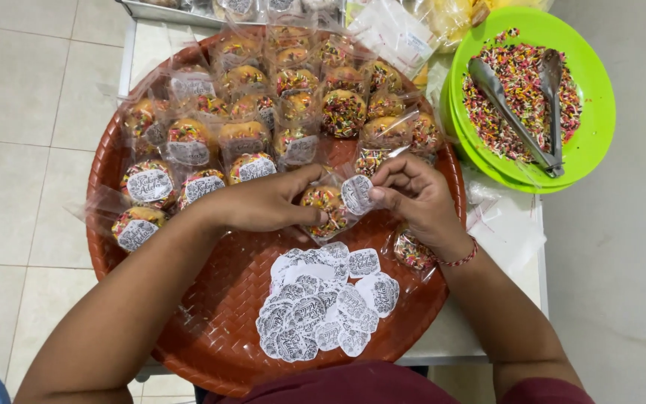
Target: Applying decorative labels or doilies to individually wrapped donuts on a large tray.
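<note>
Here both hands [338, 198] hold a clear-wrapped sprinkled doughnut [324, 209], round white sticker [356, 194] attached.

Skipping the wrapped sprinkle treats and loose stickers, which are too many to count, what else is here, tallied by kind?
Hands: 2, left hand holding a wrapped treat, right hand pinching a sticker
Red woven tray: 1
Metal tongs: 1
Stack of green plates: 1
Red bracelet: 1
Total: 6
</note>
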